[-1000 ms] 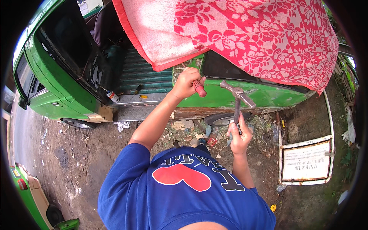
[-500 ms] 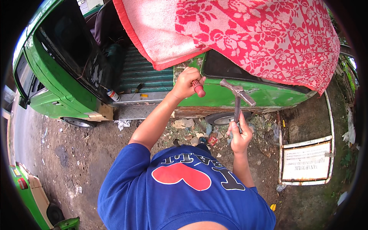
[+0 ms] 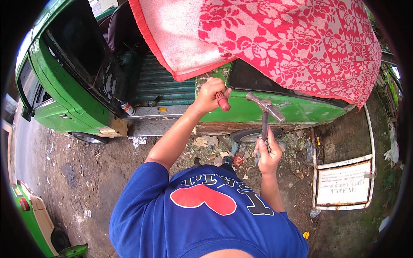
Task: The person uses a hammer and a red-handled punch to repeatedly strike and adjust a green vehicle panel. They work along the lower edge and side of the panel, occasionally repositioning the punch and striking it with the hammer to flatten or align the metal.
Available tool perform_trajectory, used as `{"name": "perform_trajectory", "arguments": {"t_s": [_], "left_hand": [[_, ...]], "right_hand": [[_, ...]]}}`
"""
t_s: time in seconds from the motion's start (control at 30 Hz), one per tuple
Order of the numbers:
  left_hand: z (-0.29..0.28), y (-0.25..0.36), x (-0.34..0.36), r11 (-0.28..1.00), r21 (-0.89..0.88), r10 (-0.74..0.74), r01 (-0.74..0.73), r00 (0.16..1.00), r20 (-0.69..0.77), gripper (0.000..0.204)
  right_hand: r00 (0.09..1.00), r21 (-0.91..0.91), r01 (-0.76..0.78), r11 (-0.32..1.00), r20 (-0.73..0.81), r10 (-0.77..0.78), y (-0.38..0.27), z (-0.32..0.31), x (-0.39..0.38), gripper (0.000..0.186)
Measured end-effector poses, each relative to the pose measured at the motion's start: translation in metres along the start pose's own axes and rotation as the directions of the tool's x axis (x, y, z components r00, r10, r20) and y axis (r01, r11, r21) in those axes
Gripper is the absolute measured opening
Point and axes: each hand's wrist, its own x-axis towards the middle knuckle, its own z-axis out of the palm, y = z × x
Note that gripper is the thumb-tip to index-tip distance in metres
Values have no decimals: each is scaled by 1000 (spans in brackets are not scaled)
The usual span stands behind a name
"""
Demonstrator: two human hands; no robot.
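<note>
My left hand (image 3: 211,95) is closed round a screwdriver with a red handle (image 3: 223,102). The handle's butt points toward me, and a bit of its thin shaft shows beyond my fingers, near the worn body post of a green vehicle (image 3: 202,84). Whether the tip touches the metal is hard to see. Lower and to the right, my right hand (image 3: 270,155) grips the shaft of a metal hammer (image 3: 266,105). The hammer's head is raised, a short way right of the screwdriver handle and apart from it. Behind it lies the green side panel (image 3: 301,107).
A red and pink floral towel (image 3: 284,43) drapes over the vehicle's roof and window. In the open doorway, a spray can (image 3: 127,108) and a yellow-handled tool (image 3: 162,109) lie by the metal sill (image 3: 167,112). A white-framed sign (image 3: 344,182) lies right, beyond littered ground (image 3: 116,180).
Very little differs. Both hands keep hold of the screwdriver and the hammer in almost the same places, and the whole view has shifted slightly.
</note>
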Motion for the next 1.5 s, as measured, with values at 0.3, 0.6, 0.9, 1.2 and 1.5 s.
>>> {"name": "perform_trajectory", "arguments": {"t_s": [0.3,0.6,0.9,1.2,1.5], "left_hand": [[2,0,5,999,-20,-40,39,999,-19,36],[0,-2,23,980,-51,-197,192,976,-97,35],[2,3,-2,1000,-11,-15,15,999,-43,34],[5,-1,2,1000,7,20,-19,996,-84,33],[5,-4,4,1000,18,-19,21,996,-82,36]], "right_hand": [[976,-96,208,973,80,-200,7,-6,-7,49],[964,-533,215,819,249,-91,-18,11,39,47],[981,-42,184,982,77,-180,6,0,-1,45],[985,-62,157,986,75,-152,5,-1,-2,46],[986,-105,146,984,94,-137,8,-4,-3,46]]}}
